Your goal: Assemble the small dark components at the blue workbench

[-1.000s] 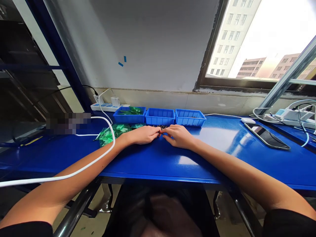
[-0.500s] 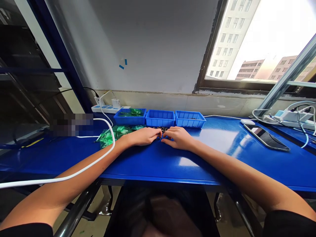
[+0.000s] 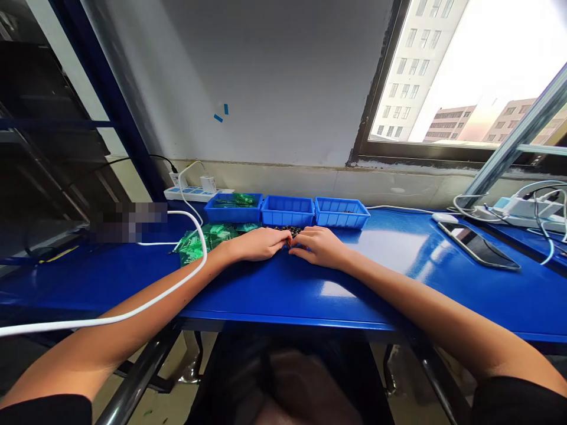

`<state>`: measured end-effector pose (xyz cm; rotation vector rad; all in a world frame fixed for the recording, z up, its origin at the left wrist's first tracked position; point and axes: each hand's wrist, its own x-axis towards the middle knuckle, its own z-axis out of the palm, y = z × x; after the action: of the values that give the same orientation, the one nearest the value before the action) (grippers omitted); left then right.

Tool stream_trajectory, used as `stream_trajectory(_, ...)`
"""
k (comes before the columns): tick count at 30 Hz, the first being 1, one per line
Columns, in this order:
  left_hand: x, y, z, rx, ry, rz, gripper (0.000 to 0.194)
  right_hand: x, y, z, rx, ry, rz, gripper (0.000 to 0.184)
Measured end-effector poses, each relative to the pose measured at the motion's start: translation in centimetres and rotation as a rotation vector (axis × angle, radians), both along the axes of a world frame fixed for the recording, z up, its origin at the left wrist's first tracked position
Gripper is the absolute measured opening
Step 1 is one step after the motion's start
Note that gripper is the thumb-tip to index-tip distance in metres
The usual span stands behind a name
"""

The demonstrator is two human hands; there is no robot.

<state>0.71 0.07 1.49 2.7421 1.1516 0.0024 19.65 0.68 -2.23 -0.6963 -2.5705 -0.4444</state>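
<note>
My left hand [image 3: 262,244] and my right hand [image 3: 323,247] meet over the middle of the blue table, fingertips almost touching. The left fingers are pressed together in a pinch. On the right, the fingers curl in with the thumb below them. Whatever small dark thing lies between the fingertips is too small and too hidden to name. Just behind the fingers is a pile of small dark parts [image 3: 293,231], partly covered by the hands. Green plastic packets [image 3: 208,238] lie beside my left wrist.
Three blue bins stand in a row behind the hands: the left bin [image 3: 212,213] holds green packets, then the middle bin [image 3: 287,219] and the right bin [image 3: 341,221]. A white cable [image 3: 205,248] arches over my left forearm. A phone [image 3: 481,245] lies at right, near power strips.
Both hands stay in the same place over the table, with only slight finger movement at the fingertips. The bins and packets have not moved.
</note>
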Motion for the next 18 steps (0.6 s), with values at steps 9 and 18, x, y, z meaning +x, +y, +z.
stream_trajectory(9, -0.09, 0.55, -0.55, -0.023, -0.049, -0.050, 0.025, -0.04, -0.07, -0.30, 0.100, -0.008, 0.019, 0.030)
stream_trajectory(18, -0.14, 0.74, -0.59, -0.002, -0.006, -0.025, 0.024, -0.01, -0.20, 0.01, -0.002, 0.030, 0.007, 0.019)
